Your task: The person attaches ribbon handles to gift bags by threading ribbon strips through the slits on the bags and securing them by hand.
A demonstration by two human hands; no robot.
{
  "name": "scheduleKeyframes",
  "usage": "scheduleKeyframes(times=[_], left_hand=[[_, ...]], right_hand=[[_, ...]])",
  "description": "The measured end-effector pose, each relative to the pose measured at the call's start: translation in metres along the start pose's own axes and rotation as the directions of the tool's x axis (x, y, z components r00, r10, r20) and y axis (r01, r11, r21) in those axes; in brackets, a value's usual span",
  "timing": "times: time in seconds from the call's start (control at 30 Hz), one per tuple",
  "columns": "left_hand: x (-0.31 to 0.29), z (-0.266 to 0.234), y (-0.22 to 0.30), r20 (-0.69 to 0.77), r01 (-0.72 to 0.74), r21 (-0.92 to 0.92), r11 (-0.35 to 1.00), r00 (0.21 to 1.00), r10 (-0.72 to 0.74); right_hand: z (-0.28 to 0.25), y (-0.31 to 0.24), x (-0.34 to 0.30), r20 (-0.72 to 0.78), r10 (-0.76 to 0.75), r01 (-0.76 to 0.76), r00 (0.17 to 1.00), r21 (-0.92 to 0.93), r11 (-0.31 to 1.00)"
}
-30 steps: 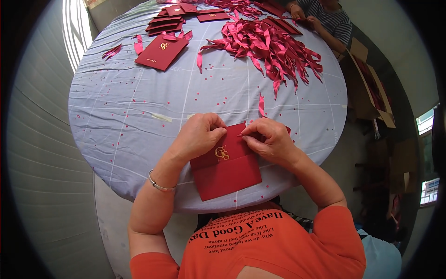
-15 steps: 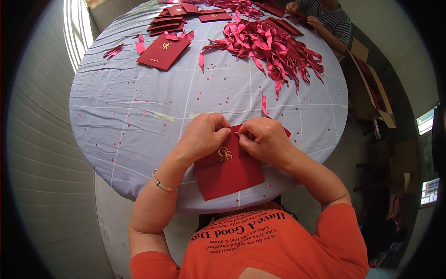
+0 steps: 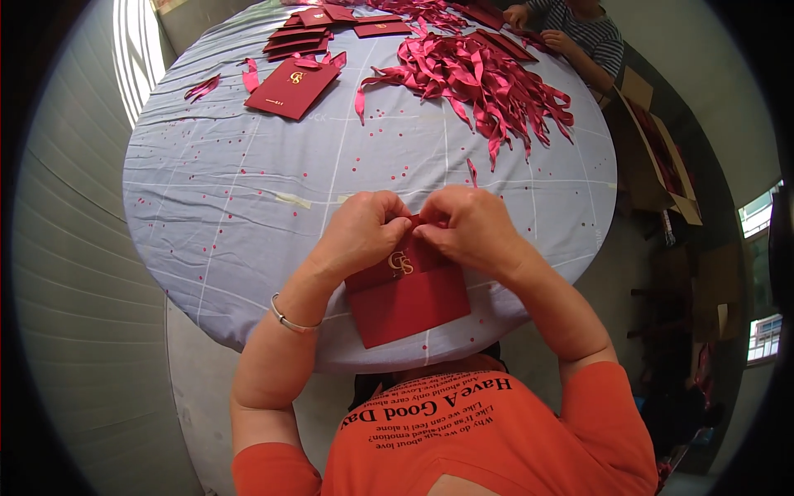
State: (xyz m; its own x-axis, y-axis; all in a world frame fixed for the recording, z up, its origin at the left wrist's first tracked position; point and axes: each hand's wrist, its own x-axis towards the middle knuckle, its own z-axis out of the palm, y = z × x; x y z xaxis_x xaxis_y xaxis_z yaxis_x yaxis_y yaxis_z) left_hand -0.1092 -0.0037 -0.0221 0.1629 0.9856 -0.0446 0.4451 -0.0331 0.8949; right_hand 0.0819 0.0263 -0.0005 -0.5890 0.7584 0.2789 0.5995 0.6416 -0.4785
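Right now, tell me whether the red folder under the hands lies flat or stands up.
Flat. The red folder lies on the table at its near edge, gold emblem up; the left hand and right hand pinch at its top edge.

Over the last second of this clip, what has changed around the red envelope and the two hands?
Both hands closed in at the top edge of the red envelope: the left hand and right hand now meet there, fingertips pinching at the flap, where a second ago they were slightly apart. The envelope stayed at the table's near edge. The ribbon pile and the far envelope did not move.
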Motion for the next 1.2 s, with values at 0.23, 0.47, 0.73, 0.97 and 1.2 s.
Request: scheduleKeyframes(times=[0.23,0.47,0.73,0.97,1.2], left_hand=[[-0.002,0.005,0.01,-0.048,-0.181,0.176,0.968,0.98,0.192],[-0.006,0.011,0.012,-0.122,-0.42,0.3,0.856,0.873,0.471],[-0.009,0.014,0.019,-0.108,-0.442,0.254,0.86,0.871,0.479],[-0.002,0.008,0.012,-0.07,-0.371,0.221,0.902,0.916,0.394],[-0.005,0.013,0.012,-0.068,-0.408,0.219,0.886,0.9,0.431]], right_hand=[[-0.02,0.043,0.027,0.389,0.097,-0.338,0.916,0.618,0.71],[-0.026,0.059,0.057,0.729,-0.199,-0.514,0.655,0.623,0.59],[-0.02,0.059,0.065,0.805,-0.3,-0.526,0.511,0.57,0.631],[-0.014,0.06,0.062,0.704,-0.074,-0.524,0.706,0.59,0.614],[-0.02,0.06,0.059,0.623,-0.14,-0.428,0.77,0.666,0.611]])
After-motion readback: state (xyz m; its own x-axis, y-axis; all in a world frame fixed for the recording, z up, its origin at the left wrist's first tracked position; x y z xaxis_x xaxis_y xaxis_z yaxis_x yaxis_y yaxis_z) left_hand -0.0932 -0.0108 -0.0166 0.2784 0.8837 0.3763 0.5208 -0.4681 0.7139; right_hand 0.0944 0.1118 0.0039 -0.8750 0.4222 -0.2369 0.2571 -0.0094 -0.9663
